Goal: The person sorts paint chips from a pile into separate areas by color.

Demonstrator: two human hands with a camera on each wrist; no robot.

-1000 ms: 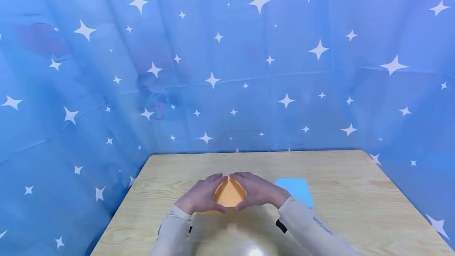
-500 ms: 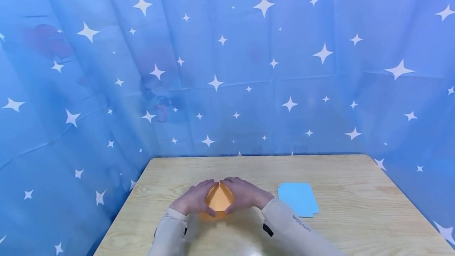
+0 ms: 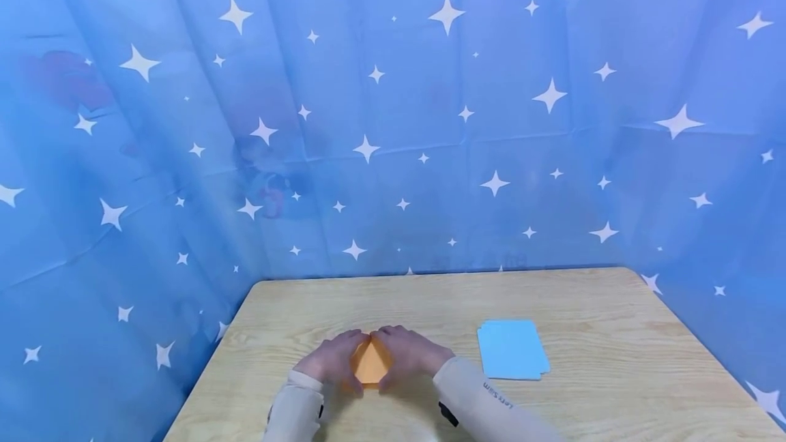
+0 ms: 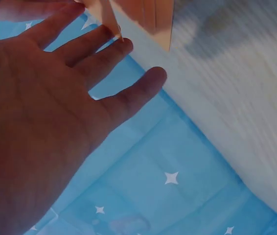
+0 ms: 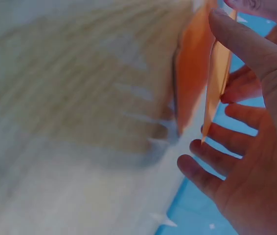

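Between my two hands in the head view is a piece of orange paper (image 3: 371, 364), held over the wooden table. My left hand (image 3: 334, 360) grips its left side, with thumb near and fingers at the far edge. On its right side my right hand (image 3: 410, 357) grips it the same way, and the two index fingertips nearly meet at the top. The right wrist view shows two layers: a lighter orange layer (image 5: 218, 81) at my fingertips and a darker orange layer (image 5: 192, 73) closer to the table. Fingertips of the left hand (image 4: 45, 107) touch a paper edge in the left wrist view.
A stack of light blue square sheets (image 3: 513, 350), slightly uneven at the corners, lies on the wooden table (image 3: 614, 374) right of my hands. Behind and to the left hangs a blue curtain (image 3: 393, 108) with white stars, close to the table's back edge.
Both hands and the orange paper have moved left and down in the head view, away from the blue stack, which now shows fully. The camera view has shifted slightly too.
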